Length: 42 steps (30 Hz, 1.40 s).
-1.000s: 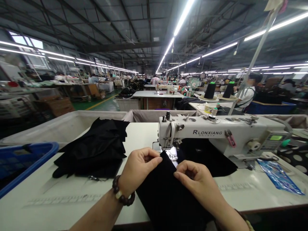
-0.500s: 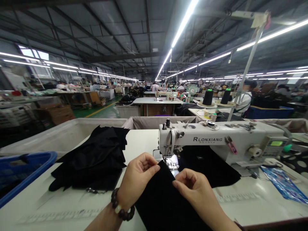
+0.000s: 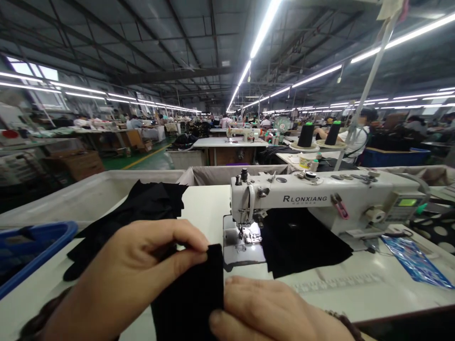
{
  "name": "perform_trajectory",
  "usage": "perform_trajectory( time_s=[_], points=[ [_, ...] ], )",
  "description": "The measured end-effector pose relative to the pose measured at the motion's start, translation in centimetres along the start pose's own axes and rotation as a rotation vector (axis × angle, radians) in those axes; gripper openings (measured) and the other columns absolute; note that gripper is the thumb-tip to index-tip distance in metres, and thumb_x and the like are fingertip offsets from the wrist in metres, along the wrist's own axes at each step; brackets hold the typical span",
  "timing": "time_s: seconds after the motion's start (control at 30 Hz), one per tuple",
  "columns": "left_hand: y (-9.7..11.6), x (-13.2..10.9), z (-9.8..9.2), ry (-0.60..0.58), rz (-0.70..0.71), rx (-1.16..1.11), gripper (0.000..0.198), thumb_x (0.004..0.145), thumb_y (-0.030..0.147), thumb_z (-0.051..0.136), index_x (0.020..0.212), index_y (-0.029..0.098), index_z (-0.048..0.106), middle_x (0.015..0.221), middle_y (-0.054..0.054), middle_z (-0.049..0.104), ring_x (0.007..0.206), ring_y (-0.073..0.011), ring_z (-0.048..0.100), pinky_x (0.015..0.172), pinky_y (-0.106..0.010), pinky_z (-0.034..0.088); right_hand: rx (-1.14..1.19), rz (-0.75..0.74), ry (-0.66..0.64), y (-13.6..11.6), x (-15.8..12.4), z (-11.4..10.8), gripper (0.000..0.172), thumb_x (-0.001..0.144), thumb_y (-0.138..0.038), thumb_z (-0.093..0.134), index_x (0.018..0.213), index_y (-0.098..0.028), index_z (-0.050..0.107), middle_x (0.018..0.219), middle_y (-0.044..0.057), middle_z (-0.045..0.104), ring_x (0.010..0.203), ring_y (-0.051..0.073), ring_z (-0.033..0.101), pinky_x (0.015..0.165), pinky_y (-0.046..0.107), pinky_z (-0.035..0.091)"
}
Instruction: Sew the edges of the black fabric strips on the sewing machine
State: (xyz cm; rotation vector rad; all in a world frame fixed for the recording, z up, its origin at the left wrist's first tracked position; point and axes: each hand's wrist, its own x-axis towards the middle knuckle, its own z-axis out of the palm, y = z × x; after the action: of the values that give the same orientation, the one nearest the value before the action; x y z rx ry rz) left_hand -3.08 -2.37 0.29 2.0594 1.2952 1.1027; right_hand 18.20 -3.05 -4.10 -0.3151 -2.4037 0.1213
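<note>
My left hand (image 3: 131, 279) pinches the top edge of a black fabric piece (image 3: 194, 296), thumb and fingers closed on it, close to the camera. Lower down, my right hand (image 3: 273, 312) grips the same piece with the thumb pressed against it. The piece hangs raised in front of me, short of the white sewing machine (image 3: 320, 199). The needle and presser foot (image 3: 249, 229) stand bare over the metal plate. Another black fabric (image 3: 302, 239) lies under the machine's arm.
A pile of black fabric (image 3: 142, 213) lies on the white table (image 3: 355, 289) at left, with a blue bin (image 3: 31, 246) at the far left. A blue plastic packet (image 3: 412, 263) lies at right. Two thread cones (image 3: 320, 133) stand behind the machine. Other workstations and people fill the hall.
Both hands have pulled the black piece back from the needle toward me and lifted it close to the camera. The machine's plate is now uncovered.
</note>
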Motion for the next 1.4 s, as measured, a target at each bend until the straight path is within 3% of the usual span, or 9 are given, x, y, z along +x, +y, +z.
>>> perform_trajectory(
  time_s=[0.07,0.13,0.27,0.37,0.53,0.67,0.8,1.4],
  points=[
    [-1.9,1.4,2.3,-0.122,-0.05,0.036,0.006,0.071,0.021,0.06,0.069,0.02,0.066,0.069,0.003,0.067,0.066,-0.0141,0.062,0.064,-0.019,0.049,-0.119,-0.029,0.093,1.5,-1.3,2.1,0.026,0.091,-0.01,0.032,0.101,-0.008,0.056,0.081,0.011,0.065,0.077,0.017,0.06,0.07,0.026,0.05],
    [-5.3,2.9,5.7,-0.2,-0.113,0.091,0.009,0.073,0.016,0.056,0.071,0.017,0.065,0.07,0.002,0.068,0.067,-0.0136,0.062,0.066,-0.02,0.048,-0.188,0.039,0.076,3.8,-3.3,4.8,0.028,0.089,-0.007,0.031,0.097,-0.006,0.057,0.079,0.012,0.064,0.071,0.017,0.059,0.063,0.027,0.05],
    [-12.2,5.0,12.2,-0.282,-0.151,0.199,0.012,0.073,0.011,0.054,0.074,0.015,0.065,0.071,0.001,0.068,0.067,-0.013,0.063,0.064,-0.021,0.048,-0.269,0.274,-0.252,8.5,-6.8,8.7,0.02,0.084,-0.007,0.041,0.088,-0.011,0.06,0.073,0.007,0.061,0.058,0.015,0.055,0.052,0.024,0.044],
    [-14.6,6.1,14.5,-0.346,-0.113,0.262,0.016,0.075,0.008,0.053,0.076,0.016,0.066,0.075,0.0,0.068,0.074,-0.0142,0.063,0.072,-0.023,0.047,-0.302,0.313,-0.382,11.1,-7.5,9.2,0.016,0.082,-0.007,0.047,0.077,-0.013,0.061,0.069,0.005,0.059,0.057,0.014,0.051,0.051,0.024,0.039],
    [-15.3,6.7,14.8,-0.427,-0.052,0.387,0.019,0.082,0.013,0.05,0.081,0.013,0.069,0.086,-0.009,0.067,0.084,-0.0219,0.061,0.08,-0.033,0.046,-0.242,0.325,-0.371,12.8,-7.6,9.1,0.017,0.086,-0.013,0.046,0.076,-0.014,0.06,0.066,0.002,0.057,0.057,0.012,0.048,0.052,0.023,0.034],
    [-15.8,6.5,14.5,-0.47,-0.019,0.412,0.021,0.082,0.01,0.05,0.09,0.014,0.069,0.089,-0.007,0.067,0.085,-0.0203,0.061,0.08,-0.031,0.047,-0.21,0.357,-0.324,13.0,-8.2,9.7,0.024,0.088,-0.014,0.041,0.071,-0.015,0.059,0.063,0.001,0.055,0.054,0.011,0.046,0.049,0.024,0.03],
    [-16.2,6.8,14.6,-0.463,-0.005,0.407,0.021,0.082,0.009,0.05,0.089,0.015,0.069,0.087,-0.006,0.067,0.083,-0.0185,0.061,0.08,-0.029,0.048,-0.192,0.398,-0.265,13.2,-8.2,9.9,0.025,0.087,-0.014,0.042,0.069,-0.015,0.059,0.061,0.0,0.055,0.053,0.011,0.047,0.05,0.023,0.031],
    [-16.4,7.5,15.0,-0.433,0.024,0.425,0.02,0.082,0.008,0.051,0.086,0.013,0.07,0.085,-0.008,0.068,0.079,-0.0199,0.063,0.076,-0.03,0.051,-0.173,0.519,-0.359,13.5,-7.8,9.8,0.019,0.084,-0.013,0.045,0.079,-0.014,0.063,0.067,0.003,0.059,0.059,0.013,0.053,0.052,0.023,0.034]
  ],
)
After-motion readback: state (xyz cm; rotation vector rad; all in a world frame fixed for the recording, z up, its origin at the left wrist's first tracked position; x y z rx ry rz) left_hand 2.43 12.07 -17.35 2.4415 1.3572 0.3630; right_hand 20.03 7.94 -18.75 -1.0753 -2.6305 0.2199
